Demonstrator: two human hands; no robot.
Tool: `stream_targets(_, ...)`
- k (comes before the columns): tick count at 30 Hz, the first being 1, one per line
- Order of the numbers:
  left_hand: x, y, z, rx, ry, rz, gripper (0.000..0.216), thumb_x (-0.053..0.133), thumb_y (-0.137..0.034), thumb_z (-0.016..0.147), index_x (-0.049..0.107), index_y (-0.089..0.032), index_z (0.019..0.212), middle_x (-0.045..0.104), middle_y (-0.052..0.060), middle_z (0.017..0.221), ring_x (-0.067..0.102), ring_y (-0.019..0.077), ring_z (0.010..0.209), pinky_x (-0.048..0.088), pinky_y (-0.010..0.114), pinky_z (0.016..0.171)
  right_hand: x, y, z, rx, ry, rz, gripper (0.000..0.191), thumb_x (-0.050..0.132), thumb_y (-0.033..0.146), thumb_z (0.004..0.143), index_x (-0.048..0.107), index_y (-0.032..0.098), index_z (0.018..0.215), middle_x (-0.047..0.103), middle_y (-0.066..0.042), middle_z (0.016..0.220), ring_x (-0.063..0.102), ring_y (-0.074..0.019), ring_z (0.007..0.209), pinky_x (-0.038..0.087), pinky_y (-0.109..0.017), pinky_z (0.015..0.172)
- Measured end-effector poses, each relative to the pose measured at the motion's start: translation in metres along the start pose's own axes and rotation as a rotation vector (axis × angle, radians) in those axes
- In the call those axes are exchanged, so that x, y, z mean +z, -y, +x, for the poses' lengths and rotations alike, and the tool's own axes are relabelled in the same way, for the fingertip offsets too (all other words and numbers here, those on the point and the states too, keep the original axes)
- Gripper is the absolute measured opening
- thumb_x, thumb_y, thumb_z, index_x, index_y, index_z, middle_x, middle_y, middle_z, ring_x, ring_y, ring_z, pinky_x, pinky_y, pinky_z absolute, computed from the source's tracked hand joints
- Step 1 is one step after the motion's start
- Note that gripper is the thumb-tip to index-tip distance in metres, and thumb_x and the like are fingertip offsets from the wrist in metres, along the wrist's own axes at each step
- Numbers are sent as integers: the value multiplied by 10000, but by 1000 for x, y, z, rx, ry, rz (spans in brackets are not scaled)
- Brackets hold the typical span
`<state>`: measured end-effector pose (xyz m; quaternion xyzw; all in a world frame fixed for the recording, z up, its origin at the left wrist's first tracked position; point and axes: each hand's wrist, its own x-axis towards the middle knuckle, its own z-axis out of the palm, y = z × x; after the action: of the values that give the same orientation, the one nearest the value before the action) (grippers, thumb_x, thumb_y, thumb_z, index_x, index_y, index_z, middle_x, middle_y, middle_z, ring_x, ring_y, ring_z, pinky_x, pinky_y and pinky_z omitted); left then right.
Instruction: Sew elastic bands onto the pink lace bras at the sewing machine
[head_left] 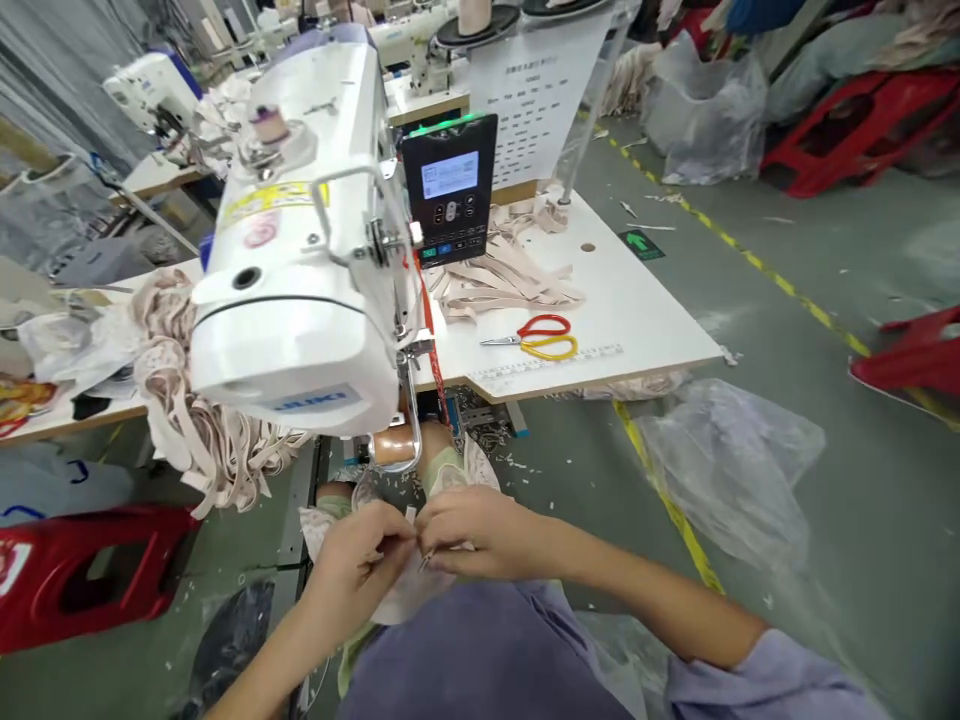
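Note:
Over the lap, my left hand [361, 555] and my right hand [476, 530] meet with their fingertips pinched together. Between them is a pale pink fabric piece [409, 595], which hangs down onto the lap, with lace-like cloth about the knees. A small pale tab stands up between the fingertips. Something thin and shiny shows under the right fingers, too small to name. Just beyond the hands is the sewing machine [300, 330], its free arm pointing toward me.
Red-and-yellow-handled scissors [540, 338] lie on the white table [637, 310] beside pale fabric strips [510, 275]. A control panel [450, 190] stands behind. More strips [202, 400] hang at left. Red stools [97, 570] and plastic bags [735, 460] are on the floor.

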<state>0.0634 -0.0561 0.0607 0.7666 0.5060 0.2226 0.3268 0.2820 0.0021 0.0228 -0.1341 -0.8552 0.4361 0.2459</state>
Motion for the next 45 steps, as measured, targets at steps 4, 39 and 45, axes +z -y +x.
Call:
stream_targets(4,2,3,-4,35,-45,-61,115,548,-169,945,645,-222,915,659,6,825,612,122,739,456,215,665,8,2,3,-53,11,-112,121,558,234,924,670,210,884,657,-43,911,619,-145,812,447,-250,705)
stream_targets(39,28,34,6,227,-393,196,143,490,-150,949,556,-190,829,606,25,695,562,148,630,449,247,591,28,18,16,318,-320,168,189,567,177,899,709,238,1008,729,-28,957,666,-156,880,502,-252,785)
stream_targets(45,28,33,10,212,-375,63,141,482,-135,957,610,-187,985,694,59,888,658,158,822,530,257,743,28,14,20,384,-423,180,139,599,182,888,721,230,933,735,-17,930,665,-154,849,492,-250,778)
